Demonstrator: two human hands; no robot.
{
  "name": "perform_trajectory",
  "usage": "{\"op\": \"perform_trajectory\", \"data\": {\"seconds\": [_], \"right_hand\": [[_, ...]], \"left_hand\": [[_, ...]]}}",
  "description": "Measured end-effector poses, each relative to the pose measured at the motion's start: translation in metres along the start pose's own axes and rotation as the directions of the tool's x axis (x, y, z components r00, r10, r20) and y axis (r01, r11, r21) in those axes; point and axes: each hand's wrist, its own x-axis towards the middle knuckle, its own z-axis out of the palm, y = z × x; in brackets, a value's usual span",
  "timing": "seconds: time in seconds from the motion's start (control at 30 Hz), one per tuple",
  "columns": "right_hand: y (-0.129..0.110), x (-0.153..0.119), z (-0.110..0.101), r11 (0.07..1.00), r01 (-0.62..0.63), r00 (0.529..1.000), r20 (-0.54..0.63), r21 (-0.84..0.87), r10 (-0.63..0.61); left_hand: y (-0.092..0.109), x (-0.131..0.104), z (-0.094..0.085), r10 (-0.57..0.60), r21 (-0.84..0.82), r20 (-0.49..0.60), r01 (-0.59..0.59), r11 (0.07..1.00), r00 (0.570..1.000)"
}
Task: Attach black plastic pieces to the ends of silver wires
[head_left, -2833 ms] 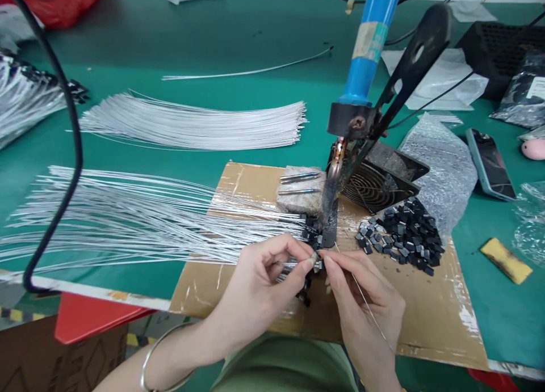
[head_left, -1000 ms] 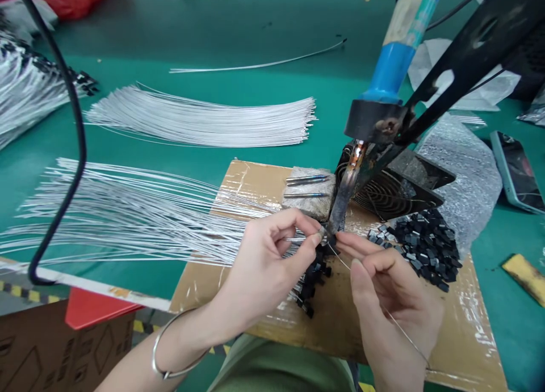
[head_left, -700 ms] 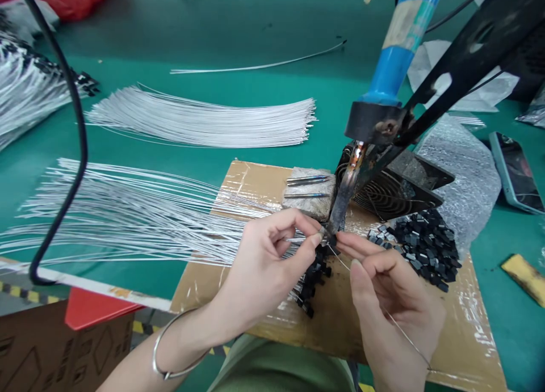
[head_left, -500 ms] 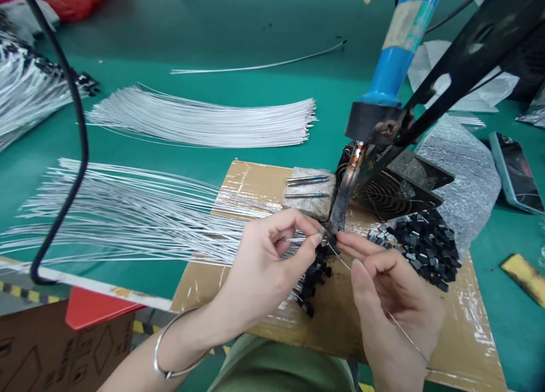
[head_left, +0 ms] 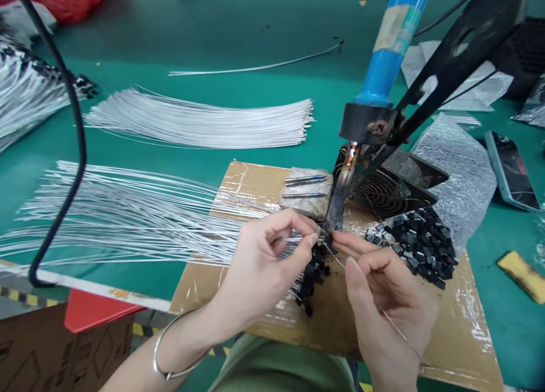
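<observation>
My left hand (head_left: 268, 261) is closed in a pinch beside the soldering iron (head_left: 339, 198), on what looks like the end of a white wire; the fingertips mostly hide it. A thin solder wire (head_left: 400, 331) runs through my right hand (head_left: 389, 293), gripped by thumb and fingers, its free end reaching the iron's tip. My right fingertips also touch a small black connector (head_left: 328, 240) under that tip. Below my left fingers lies a cluster of black connectors (head_left: 314, 275) on wire ends. Loose white wires (head_left: 170, 222) stretch leftward behind my left hand.
A cardboard sheet (head_left: 460, 335) lies under the work. Black connectors (head_left: 426, 244) are heaped at right before a small fan (head_left: 383, 193). Spare iron tips (head_left: 304, 180) rest on a pad. A wire bundle (head_left: 204, 119), phone (head_left: 511, 171) and yellow sponge (head_left: 522, 275) lie around; a black cable (head_left: 76, 114) arches at left.
The whole view has shifted slightly. Both hands keep their grip at the iron's tip, with hardly any other visible movement.
</observation>
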Motion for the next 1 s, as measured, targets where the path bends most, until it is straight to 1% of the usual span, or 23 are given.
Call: {"op": "perform_trajectory", "data": {"seconds": [0.17, 0.7, 1.0], "right_hand": [[-0.0005, -0.0015, -0.0004, 1.0, -0.005, 1.0, -0.016, -0.014, 0.004], [-0.0003, -0.0034, 0.0001, 0.996, 0.024, 0.999, -0.035, -0.091, -0.027], [-0.0011, -0.0048, -0.0001, 0.997, 0.003, 0.999, -0.041, -0.078, -0.007]], "left_hand": [[-0.0005, -0.0006, -0.0001, 0.0, 0.012, 0.015, 0.0, 1.0, 1.0], [0.0008, -0.003, -0.0002, 0.014, 0.013, -0.01, -0.013, 1.0, 1.0], [0.002, -0.0012, 0.0013, 0.022, 0.03, -0.003, -0.021, 0.999, 1.0]]}}
